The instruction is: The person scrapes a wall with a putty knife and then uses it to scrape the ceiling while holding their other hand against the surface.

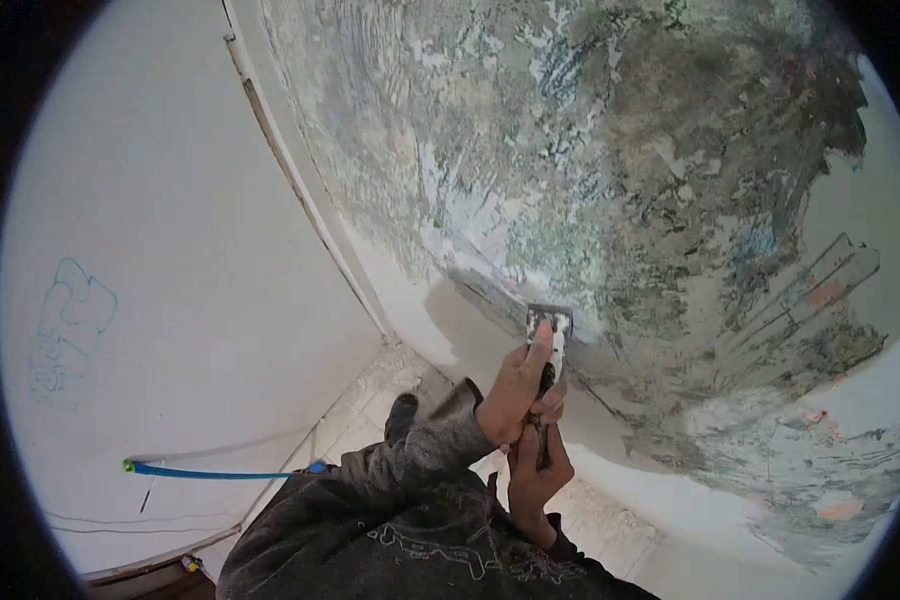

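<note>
Both of my hands are wrapped around a paint scraper (pixel 560 345), its flat blade splattered with white and pressed to or very close against the wall. My left hand (pixel 513 398) grips it nearer the blade, with the thumb laid along it. Lower down, my right hand (pixel 540 482) closes on the dark handle. In front of the blade, the scraped wall (pixel 570 200) is a patchwork of grey, green and white, with ragged paint edges. A long thin line crosses the surface on both sides of the blade.
A smooth white wall (pixel 190 220) with a blue scribble (pixel 70 320) meets the scraped wall at a corner on the left. A blue stick-like object (pixel 220 473) with a green end lies against it. Pale debris covers the floor (pixel 610 525) below, near my dark shoe (pixel 401 418).
</note>
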`<control>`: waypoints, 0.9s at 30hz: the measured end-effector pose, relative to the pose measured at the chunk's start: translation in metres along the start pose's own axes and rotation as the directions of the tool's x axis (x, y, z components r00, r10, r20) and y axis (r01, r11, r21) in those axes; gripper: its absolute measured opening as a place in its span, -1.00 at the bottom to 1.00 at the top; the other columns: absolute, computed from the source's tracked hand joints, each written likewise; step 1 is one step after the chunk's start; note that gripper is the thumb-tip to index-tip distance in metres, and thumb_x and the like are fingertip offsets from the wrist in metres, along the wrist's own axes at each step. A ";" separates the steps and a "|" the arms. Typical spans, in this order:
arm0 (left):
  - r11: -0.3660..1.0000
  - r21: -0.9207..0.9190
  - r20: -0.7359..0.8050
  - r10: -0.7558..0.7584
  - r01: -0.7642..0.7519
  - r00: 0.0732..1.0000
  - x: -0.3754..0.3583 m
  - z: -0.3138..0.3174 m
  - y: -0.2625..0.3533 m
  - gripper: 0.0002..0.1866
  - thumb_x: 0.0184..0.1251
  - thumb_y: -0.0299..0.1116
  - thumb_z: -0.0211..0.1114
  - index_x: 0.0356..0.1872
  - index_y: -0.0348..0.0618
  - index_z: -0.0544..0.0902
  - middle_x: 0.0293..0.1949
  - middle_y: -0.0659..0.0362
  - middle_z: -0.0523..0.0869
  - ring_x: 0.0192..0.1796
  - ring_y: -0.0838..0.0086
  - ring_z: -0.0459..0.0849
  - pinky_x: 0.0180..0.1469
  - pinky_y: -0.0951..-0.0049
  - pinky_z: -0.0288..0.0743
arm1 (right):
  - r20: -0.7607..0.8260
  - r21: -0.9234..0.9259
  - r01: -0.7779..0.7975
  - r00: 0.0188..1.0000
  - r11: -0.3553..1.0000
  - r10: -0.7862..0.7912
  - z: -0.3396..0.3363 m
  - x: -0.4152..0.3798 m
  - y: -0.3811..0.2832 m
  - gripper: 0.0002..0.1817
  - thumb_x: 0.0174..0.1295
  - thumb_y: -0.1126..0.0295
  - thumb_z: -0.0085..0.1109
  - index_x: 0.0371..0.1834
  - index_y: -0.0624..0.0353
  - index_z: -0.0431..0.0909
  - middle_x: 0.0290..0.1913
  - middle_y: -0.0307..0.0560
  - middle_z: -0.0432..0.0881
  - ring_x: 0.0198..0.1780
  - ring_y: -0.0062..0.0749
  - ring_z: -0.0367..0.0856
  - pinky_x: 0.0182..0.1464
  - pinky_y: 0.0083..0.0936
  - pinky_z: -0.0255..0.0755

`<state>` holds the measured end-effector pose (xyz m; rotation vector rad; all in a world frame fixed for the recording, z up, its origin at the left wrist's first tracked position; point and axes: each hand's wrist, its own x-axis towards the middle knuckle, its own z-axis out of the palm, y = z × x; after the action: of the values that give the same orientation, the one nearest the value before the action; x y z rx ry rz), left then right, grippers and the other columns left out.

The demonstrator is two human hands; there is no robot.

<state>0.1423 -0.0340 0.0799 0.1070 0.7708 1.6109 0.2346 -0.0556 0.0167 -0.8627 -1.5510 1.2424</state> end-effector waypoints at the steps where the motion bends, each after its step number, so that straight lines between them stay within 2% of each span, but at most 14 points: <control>1: 0.997 0.040 0.029 0.064 -0.065 0.998 0.001 0.000 0.012 -0.49 0.35 0.20 -0.15 -0.50 -0.04 0.38 -0.85 0.33 0.26 -0.83 0.61 0.19 -0.76 0.57 0.11 | -0.003 -0.009 -0.016 1.000 1.000 0.016 0.000 -0.002 -0.011 -0.70 0.27 0.43 0.01 -0.02 0.43 0.45 -0.48 -0.32 0.47 -0.53 -0.75 0.33 -0.55 -0.74 0.20; 4: 0.982 0.104 0.047 0.152 -0.156 0.987 -0.001 -0.005 0.030 -0.52 0.35 0.19 -0.14 -0.47 0.00 0.39 -0.84 0.32 0.26 -0.83 0.60 0.16 -0.76 0.57 0.10 | 0.006 -0.080 0.013 1.000 0.997 -0.012 0.000 -0.009 -0.013 -0.71 0.27 0.44 0.01 -0.04 0.44 0.47 -0.51 -0.33 0.46 -0.52 -0.76 0.33 -0.56 -0.74 0.19; 7: 0.999 0.032 0.059 0.025 -0.027 0.998 -0.002 -0.001 0.007 -0.52 0.35 0.20 -0.14 -0.48 0.01 0.41 -0.83 0.34 0.28 -0.83 0.62 0.18 -0.75 0.59 0.12 | 0.006 -0.064 0.118 0.993 0.991 -0.118 0.010 0.011 -0.015 -0.72 0.27 0.45 0.02 -0.04 0.44 0.48 -0.55 -0.34 0.44 -0.54 -0.76 0.32 -0.57 -0.74 0.17; 8: 0.994 0.064 0.034 0.089 -0.091 0.995 0.000 -0.001 0.012 -0.51 0.33 0.22 -0.14 -0.48 0.01 0.40 -0.83 0.36 0.25 -0.82 0.63 0.19 -0.74 0.59 0.13 | 0.016 -0.067 0.141 0.990 0.988 -0.140 0.011 0.017 -0.018 -0.72 0.27 0.45 0.02 -0.04 0.43 0.48 -0.56 -0.34 0.43 -0.55 -0.76 0.31 -0.57 -0.74 0.16; 9: 0.990 0.039 0.080 0.129 -0.133 0.988 0.001 -0.005 0.018 -0.52 0.34 0.22 -0.14 -0.47 0.02 0.40 -0.83 0.36 0.23 -0.82 0.63 0.18 -0.74 0.59 0.13 | 0.022 -0.084 0.130 0.991 0.988 -0.129 0.008 0.011 -0.025 -0.72 0.27 0.45 0.03 -0.04 0.43 0.48 -0.57 -0.34 0.42 -0.56 -0.76 0.31 -0.57 -0.74 0.16; 10: 0.986 0.012 0.119 0.162 -0.165 0.980 0.007 -0.010 0.032 -0.53 0.34 0.21 -0.14 -0.46 0.04 0.40 -0.83 0.36 0.21 -0.81 0.63 0.17 -0.73 0.58 0.14 | 0.097 -0.201 0.135 0.988 0.970 -0.117 0.009 0.018 -0.028 -0.71 0.28 0.45 0.01 0.00 0.41 0.48 -0.57 -0.35 0.43 -0.56 -0.76 0.32 -0.55 -0.76 0.19; 11: 0.976 -0.019 0.168 0.218 -0.218 0.961 0.010 -0.011 0.042 -0.53 0.34 0.21 -0.15 -0.45 0.05 0.40 -0.83 0.36 0.19 -0.81 0.63 0.17 -0.73 0.57 0.14 | 0.082 -0.180 0.110 0.992 0.978 -0.096 0.005 0.009 -0.022 -0.71 0.28 0.45 0.01 0.00 0.41 0.48 -0.58 -0.35 0.42 -0.56 -0.76 0.32 -0.55 -0.76 0.19; 12: 0.950 0.086 0.186 0.282 -0.301 0.941 0.006 -0.015 0.033 -0.52 0.35 0.21 -0.15 -0.45 0.03 0.41 -0.84 0.35 0.21 -0.81 0.62 0.16 -0.72 0.57 0.15 | 0.070 -0.146 0.108 0.993 0.983 -0.099 0.003 0.005 -0.012 -0.70 0.28 0.45 0.01 0.00 0.42 0.47 -0.59 -0.35 0.42 -0.57 -0.75 0.32 -0.55 -0.76 0.20; 15: 0.999 -0.004 0.095 0.036 -0.036 0.995 0.002 -0.012 0.006 -0.50 0.35 0.21 -0.16 -0.47 0.00 0.40 -0.84 0.34 0.22 -0.82 0.62 0.16 -0.72 0.56 0.16 | 0.029 -0.038 0.074 0.997 0.997 -0.073 0.000 -0.002 -0.018 -0.69 0.29 0.45 0.00 0.01 0.46 0.45 -0.54 -0.31 0.45 -0.55 -0.75 0.33 -0.55 -0.76 0.20; 16: 0.977 0.170 -0.031 0.133 -0.126 0.991 0.005 -0.010 0.011 -0.49 0.35 0.21 -0.16 -0.49 -0.03 0.39 -0.84 0.32 0.24 -0.82 0.63 0.16 -0.73 0.56 0.14 | 0.066 -0.088 0.101 0.993 0.991 -0.096 0.001 0.007 -0.018 -0.68 0.29 0.46 -0.01 0.02 0.46 0.44 -0.51 -0.28 0.49 -0.53 -0.75 0.36 -0.53 -0.76 0.22; 19: 0.986 -0.017 0.076 0.167 -0.167 0.983 0.000 -0.009 0.031 -0.51 0.35 0.19 -0.14 -0.48 -0.02 0.39 -0.83 0.32 0.23 -0.82 0.61 0.15 -0.74 0.54 0.11 | 0.085 -0.182 0.027 0.996 0.983 -0.011 -0.005 -0.007 -0.015 -0.68 0.28 0.47 0.00 0.01 0.48 0.44 -0.48 -0.23 0.55 -0.51 -0.74 0.39 -0.51 -0.75 0.25; 23: 1.000 -0.016 0.036 0.028 -0.027 0.999 0.005 -0.024 -0.001 -0.48 0.31 0.21 -0.05 -0.59 -0.04 0.30 -0.81 0.29 0.27 -0.80 0.61 0.23 -0.71 0.56 0.18 | 0.000 -0.146 0.025 1.000 0.989 -0.026 -0.005 -0.015 0.004 -0.72 0.26 0.44 0.04 -0.07 0.45 0.48 -0.53 -0.29 0.52 -0.54 -0.75 0.36 -0.53 -0.74 0.22; 24: 1.000 0.031 0.025 -0.004 0.003 1.000 0.005 -0.031 0.004 -0.51 0.31 0.20 -0.04 -0.53 -0.03 0.31 -0.80 0.29 0.29 -0.80 0.62 0.24 -0.71 0.58 0.19 | 0.028 -0.281 0.204 0.978 0.938 -0.205 0.001 -0.008 -0.007 -0.74 0.25 0.42 0.07 -0.11 0.43 0.49 -0.54 -0.29 0.51 -0.56 -0.75 0.33 -0.54 -0.73 0.21; 27: 0.997 -0.031 0.037 0.076 -0.075 0.996 0.002 -0.023 -0.001 -0.51 0.30 0.20 -0.03 -0.53 -0.03 0.32 -0.79 0.27 0.30 -0.80 0.60 0.24 -0.72 0.58 0.18 | 0.035 -0.242 -0.029 0.999 0.970 0.038 -0.007 -0.011 -0.017 -0.74 0.24 0.43 0.08 -0.11 0.43 0.49 -0.51 -0.20 0.57 -0.52 -0.73 0.39 -0.49 -0.71 0.29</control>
<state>0.1314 -0.0422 0.0608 0.1467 0.7204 1.6867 0.2456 -0.0679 0.0306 -1.0282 -1.7510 1.1142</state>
